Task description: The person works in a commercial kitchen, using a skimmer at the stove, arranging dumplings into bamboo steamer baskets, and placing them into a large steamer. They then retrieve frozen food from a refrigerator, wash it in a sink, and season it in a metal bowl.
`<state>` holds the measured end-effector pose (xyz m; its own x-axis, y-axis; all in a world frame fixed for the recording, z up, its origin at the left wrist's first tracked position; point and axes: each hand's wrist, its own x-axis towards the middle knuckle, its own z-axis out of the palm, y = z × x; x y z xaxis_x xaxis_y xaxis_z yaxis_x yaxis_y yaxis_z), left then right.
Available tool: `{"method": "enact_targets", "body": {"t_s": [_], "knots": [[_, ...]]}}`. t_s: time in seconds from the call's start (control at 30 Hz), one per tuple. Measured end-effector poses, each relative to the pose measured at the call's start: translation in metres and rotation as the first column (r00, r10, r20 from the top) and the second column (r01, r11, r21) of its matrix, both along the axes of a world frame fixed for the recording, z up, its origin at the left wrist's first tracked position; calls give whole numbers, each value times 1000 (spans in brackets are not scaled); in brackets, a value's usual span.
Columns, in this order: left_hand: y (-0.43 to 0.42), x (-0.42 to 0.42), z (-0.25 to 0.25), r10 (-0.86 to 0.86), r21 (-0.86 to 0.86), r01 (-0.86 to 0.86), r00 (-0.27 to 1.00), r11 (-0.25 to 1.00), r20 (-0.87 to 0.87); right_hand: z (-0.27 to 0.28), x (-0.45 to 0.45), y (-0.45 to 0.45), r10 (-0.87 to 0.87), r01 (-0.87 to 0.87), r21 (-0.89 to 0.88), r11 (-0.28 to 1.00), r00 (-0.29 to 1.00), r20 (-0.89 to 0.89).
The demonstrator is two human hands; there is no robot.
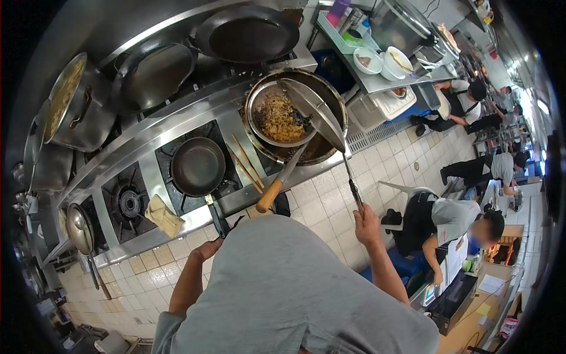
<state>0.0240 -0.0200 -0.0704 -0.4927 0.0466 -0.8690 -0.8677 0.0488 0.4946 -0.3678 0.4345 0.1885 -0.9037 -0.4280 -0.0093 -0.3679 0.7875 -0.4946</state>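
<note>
My right hand (pixel 367 225) is closed round the black grip of a long-handled utensil (pixel 323 121) with a wide, round metal head. That head tilts over a metal pan (pixel 252 115) of brown, crumbly food (pixel 284 121). The pan rests within a larger dark round vessel (pixel 338 99), and a wooden handle (pixel 272 193) points from it toward me. At the stove's front edge, my left hand (pixel 206 250) is closed at the end of a handle belonging to a small black frying pan (pixel 198 166). Its fingers are partly hidden. The frying pan sits over a burner, with nothing in it.
Wooden chopsticks (pixel 244 164) lie right of the frying pan; a folded cloth (pixel 164 216) hangs over the stove edge. Two woks (pixel 247 35) and a large pot (pixel 88 121) stand behind. Bowls (pixel 368 61) occupy the right counter. Other people (pixel 445 227) are farther right.
</note>
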Motion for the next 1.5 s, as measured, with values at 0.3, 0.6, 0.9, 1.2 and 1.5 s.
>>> {"method": "enact_targets", "body": {"t_s": [0.3, 0.6, 0.9, 1.2, 1.5], "knots": [[3, -6, 16, -36, -50, 37, 999, 998, 26, 10, 2, 0, -49, 47, -174, 984, 999, -9], [7, -10, 18, -14, -33, 14, 1000, 999, 27, -36, 6, 12, -24, 21, -128, 992, 999, -22], [16, -16, 58, 8, -65, -9, 1000, 998, -17, -59, 1, -15, -163, 207, -362, 909, 976, 147], [12, 6, 22, 73, -65, -73, 997, 995, 0, -52, -10, 5, -81, 126, -227, 966, 977, 200], [16, 7, 12, 128, -20, -127, 992, 992, 19, -44, -11, 1, -125, 171, -260, 950, 975, 185]]}}
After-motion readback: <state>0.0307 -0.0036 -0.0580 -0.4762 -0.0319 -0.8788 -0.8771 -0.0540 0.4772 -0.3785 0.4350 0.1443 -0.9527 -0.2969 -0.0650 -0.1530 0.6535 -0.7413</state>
